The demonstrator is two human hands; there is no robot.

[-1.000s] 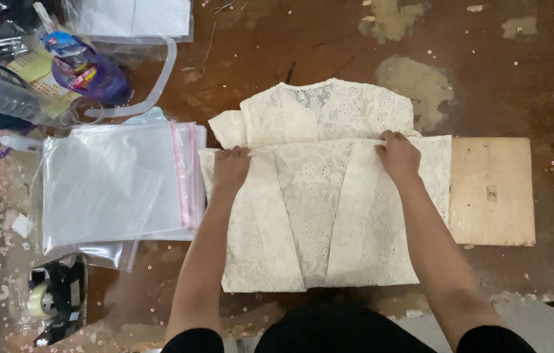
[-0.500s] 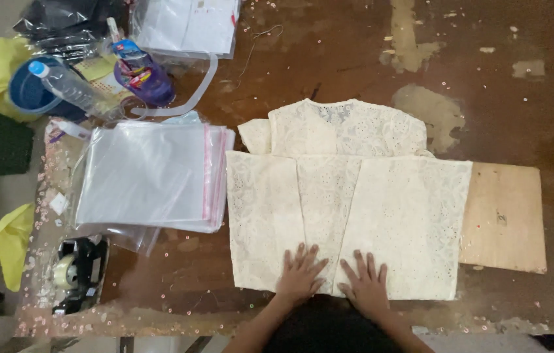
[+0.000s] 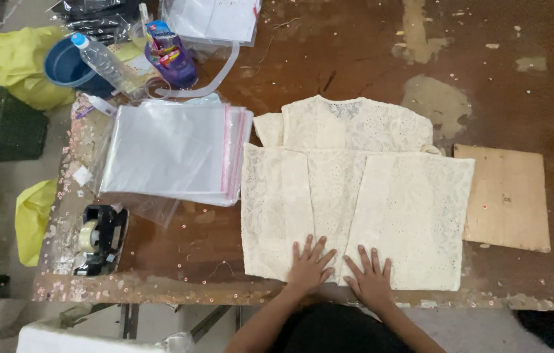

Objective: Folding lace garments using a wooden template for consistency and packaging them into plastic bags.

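Note:
A cream lace garment (image 3: pixel 355 183) lies folded on the worn brown table (image 3: pixel 368 52), both sides turned in over the middle. My left hand (image 3: pixel 311 263) and my right hand (image 3: pixel 369 276) rest flat, fingers spread, on the garment's near hem, side by side at the table's front edge. Neither hand holds anything. A stack of clear plastic bags (image 3: pixel 172 151) with pink seal strips lies just left of the garment.
A brown cardboard sheet (image 3: pixel 504 196) pokes out from under the garment's right side. A black tape dispenser (image 3: pixel 99 238) sits front left. At the back left are a plastic bottle (image 3: pixel 103 62), a blue bowl (image 3: pixel 68 65), a purple container (image 3: pixel 173 59) and more bags (image 3: pixel 215 18).
Both hands have moved from the garment's upper fold down to its near hem and now press flat there. The view has shifted a little since half a second ago.

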